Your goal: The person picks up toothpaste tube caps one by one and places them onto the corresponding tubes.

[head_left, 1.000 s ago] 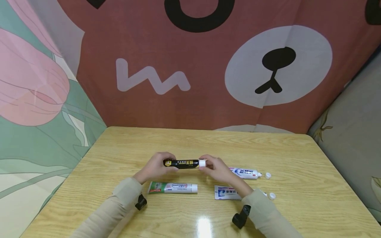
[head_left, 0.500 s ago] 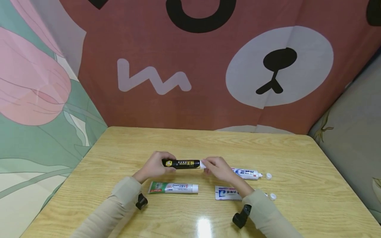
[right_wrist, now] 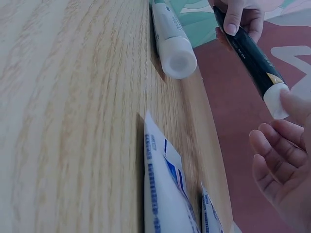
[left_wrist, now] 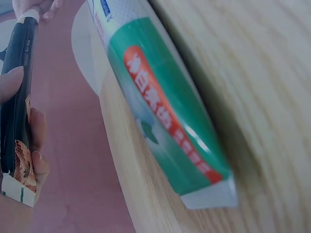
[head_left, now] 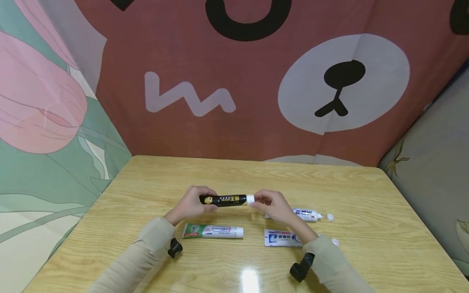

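Note:
A black toothpaste tube (head_left: 229,200) with yellow print is held level above the table. My left hand (head_left: 193,202) grips its tail end, thumb on one side and fingers curled round the other in the left wrist view. At the other end sits a white cap (right_wrist: 276,101). The thumb and forefinger of my right hand (head_left: 275,205) pinch this cap, while the other fingers hang loosely bent. Below the held tube lies a green and white toothpaste tube (head_left: 212,231), its white cap (right_wrist: 179,58) on.
Two white and blue toothpaste tubes lie at the right: an upper tube (head_left: 307,214) with its nozzle bare, and a lower tube (head_left: 281,237) partly hidden by my right forearm. Near them rest two loose white caps, an upper cap (head_left: 330,217) and a lower cap (head_left: 335,241).
My right hand has shifted slightly right and its fingers have changed position at the cap, which shows more now. My left hand keeps its grip on the black tube.

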Tool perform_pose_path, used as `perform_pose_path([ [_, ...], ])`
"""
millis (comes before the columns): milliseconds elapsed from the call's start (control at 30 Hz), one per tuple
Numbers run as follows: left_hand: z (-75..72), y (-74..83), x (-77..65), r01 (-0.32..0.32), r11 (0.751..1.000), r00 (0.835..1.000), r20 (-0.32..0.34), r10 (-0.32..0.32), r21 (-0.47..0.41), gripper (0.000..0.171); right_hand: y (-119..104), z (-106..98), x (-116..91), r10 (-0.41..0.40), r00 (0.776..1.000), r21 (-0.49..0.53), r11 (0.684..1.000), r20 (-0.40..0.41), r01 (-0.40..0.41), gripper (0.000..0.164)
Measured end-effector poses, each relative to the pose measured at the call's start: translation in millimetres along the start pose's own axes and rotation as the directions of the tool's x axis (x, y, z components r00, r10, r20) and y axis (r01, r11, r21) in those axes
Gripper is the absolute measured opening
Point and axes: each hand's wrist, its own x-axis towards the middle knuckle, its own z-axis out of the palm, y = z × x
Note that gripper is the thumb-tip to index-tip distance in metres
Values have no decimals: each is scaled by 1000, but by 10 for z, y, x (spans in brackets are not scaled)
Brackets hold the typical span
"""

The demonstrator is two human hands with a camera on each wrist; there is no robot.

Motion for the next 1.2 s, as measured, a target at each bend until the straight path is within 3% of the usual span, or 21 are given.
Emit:
perform_pose_path([
  [233, 13, -9, 20, -22, 1000, 1000, -17, 22, -4, 28, -32, -6, 18, -38, 999, -69, 997, 10, 39, 40],
  [400, 12, -20, 18, -20, 1000, 1000, -17, 20, 2, 27, -41, -36, 11, -77, 997, -99, 992, -30, 74, 20],
  [533, 12, -34, 11, -17, 1000, 1000, -16, 17, 17, 27, -33, -36, 6, -73, 997, -71, 995, -19, 72, 31],
  [700, 23, -41, 3, -21, 999, 1000, -12, 21, 30, 27, -29, -21, 0, -11, 1000, -43, 999, -16, 11, 28],
  [867, 34, -53, 0, -34, 999, 999, -10, 34, 35, 28, -19, -19, 4, -31, 999, -55, 998, 14, 32, 25],
  [1033, 36, -38, 5, -40, 999, 999, -5, 40, 22, 28, -17, -26, 2, -28, 999, -49, 998, 39, 29, 39],
  [1200, 31, -36, 5, -17, 1000, 1000, -5, 17, 19, 28, -73, -32, -27, -67, 998, -74, 995, 19, 68, 26],
])
